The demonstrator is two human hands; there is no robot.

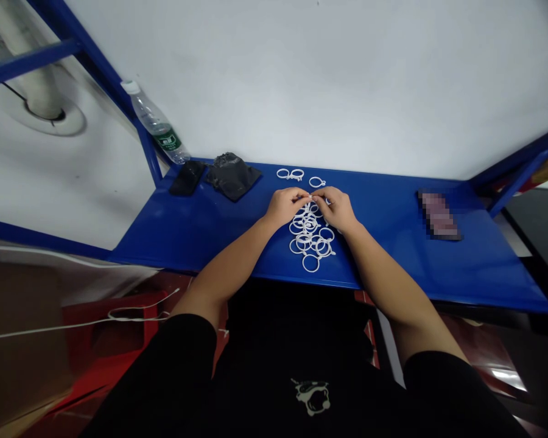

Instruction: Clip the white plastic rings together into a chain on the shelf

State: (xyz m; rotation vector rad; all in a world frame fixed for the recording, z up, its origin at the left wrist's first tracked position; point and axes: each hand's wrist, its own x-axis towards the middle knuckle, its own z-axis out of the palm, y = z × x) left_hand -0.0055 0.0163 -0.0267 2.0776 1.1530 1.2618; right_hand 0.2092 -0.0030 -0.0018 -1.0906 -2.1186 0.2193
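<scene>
My left hand [285, 205] and my right hand [335, 205] meet fingertip to fingertip over a blue tabletop. Both are closed in a pinch on a small white piece [310, 197] between them, most of it hidden by the fingers; it looks like part of a white ring. Under and in front of my hands lies a loose pile of white plastic rings [309, 226], each with a small tab. One single ring [310, 263] lies nearest the table's front edge. Beyond my fingers rest a pair of white rings [296, 174] and another separate ring [317, 182].
A black drawstring pouch [234, 176] and a flat black object [187, 177] lie back left, beside a leaning plastic bottle [158, 128]. To the right is a blurred phone-like object [439, 215]. Blue frame posts [148, 152] and a white wall [319, 79] bound the blue table [219, 228].
</scene>
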